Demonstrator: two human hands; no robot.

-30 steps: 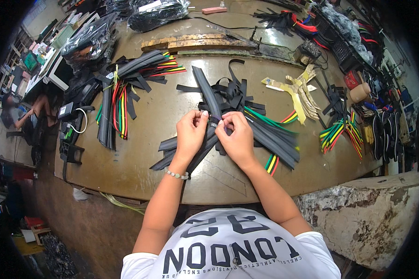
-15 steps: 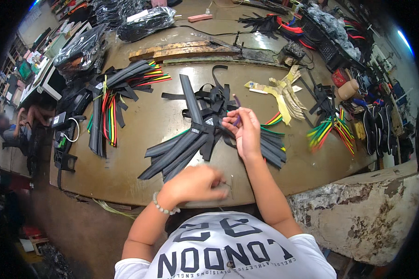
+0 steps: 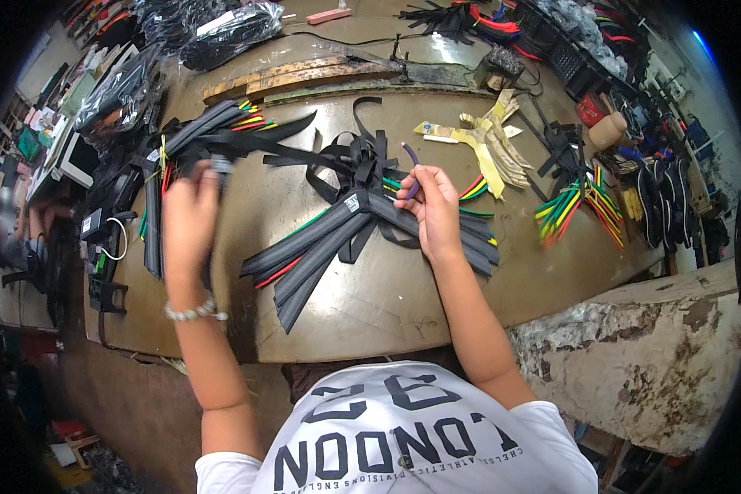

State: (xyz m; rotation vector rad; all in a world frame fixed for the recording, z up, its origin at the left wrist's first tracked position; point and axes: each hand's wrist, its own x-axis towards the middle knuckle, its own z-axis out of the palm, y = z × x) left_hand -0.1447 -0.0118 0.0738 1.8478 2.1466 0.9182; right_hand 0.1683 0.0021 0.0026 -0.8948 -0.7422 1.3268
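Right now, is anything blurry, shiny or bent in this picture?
Head view: the left hand is blurred, the right hand much crisper; head view: pale glare spots the brown table; head view: the table's front edge curves, likely lens distortion, and the corners go black.

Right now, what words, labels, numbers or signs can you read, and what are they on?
White shirt: large dark lettering and numerals, legible, but not copied here.
Same shirt: smaller line, not copied.
Pale label on the grey-black strips: too small to read.
Pale patch beside the left hand: too blurred to read.
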